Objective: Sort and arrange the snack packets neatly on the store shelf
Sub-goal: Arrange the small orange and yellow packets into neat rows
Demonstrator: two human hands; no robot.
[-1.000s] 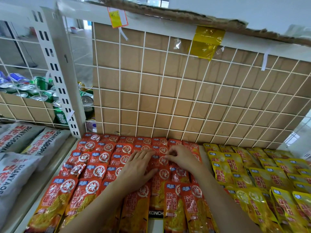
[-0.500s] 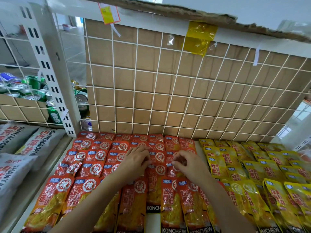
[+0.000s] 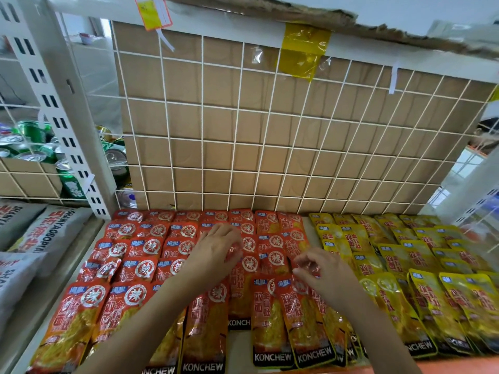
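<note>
Red snack packets point(image 3: 151, 268) lie in overlapping rows on the shelf point(image 3: 240, 346), beside yellow packets point(image 3: 421, 265). Left hand point(image 3: 216, 252) rests flat on them, fingers relaxed; right hand point(image 3: 324, 273) pinches one packet's top edge with curled fingers.

Loads of open air above the left hand point(image 3: 216, 249) and right hand point(image 3: 321, 271), up to the shelf board point(image 3: 243, 14) overhead. Beyond both, the wire grid point(image 3: 237, 136) blocks the way. Underneath, red packets point(image 3: 145, 268) carpet everything, yellow packets point(image 3: 421, 265) crowd just right of the right hand, white upright point(image 3: 67, 125) off left.
</note>
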